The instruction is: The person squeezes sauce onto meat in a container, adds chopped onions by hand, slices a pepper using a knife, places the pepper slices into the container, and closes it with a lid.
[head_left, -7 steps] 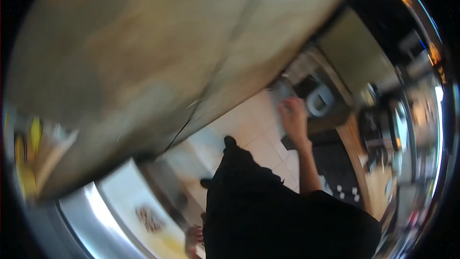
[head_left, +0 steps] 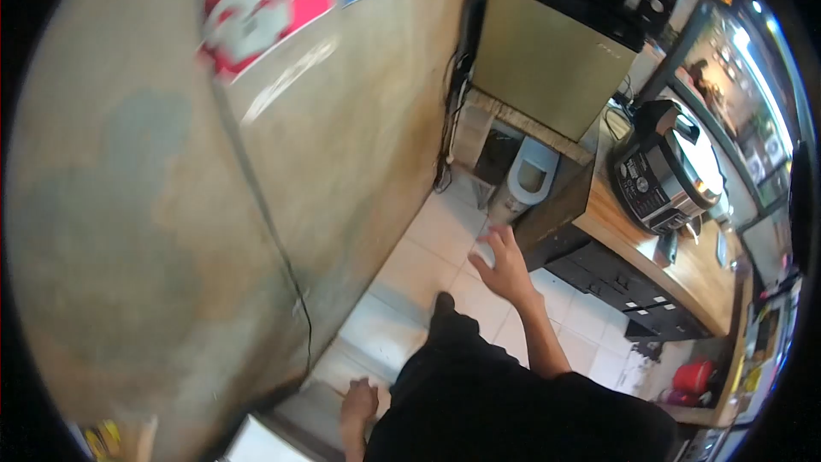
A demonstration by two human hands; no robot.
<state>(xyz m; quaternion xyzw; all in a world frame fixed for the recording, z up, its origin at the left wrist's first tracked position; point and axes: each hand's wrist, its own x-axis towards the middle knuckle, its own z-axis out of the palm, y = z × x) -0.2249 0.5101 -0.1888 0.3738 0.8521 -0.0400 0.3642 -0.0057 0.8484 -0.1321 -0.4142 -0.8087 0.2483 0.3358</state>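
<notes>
View swung | R hand (head_left: 505, 267) open, nr pale ring (head_left: 538, 154) | L hand (head_left: 361, 400) lower

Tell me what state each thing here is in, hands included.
Right hand: open, empty, fingers apart
Left hand: loosely curled, nothing visible in it
Gold-coloured door: shut
Black drawers: appear closed
Cooker: upright, lid seemingly down; power unclear

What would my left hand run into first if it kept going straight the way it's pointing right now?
Probably the wall: your left hand seems to point over tiled floor toward it, passing beside your leg. Depth is hard to judge here.
</notes>
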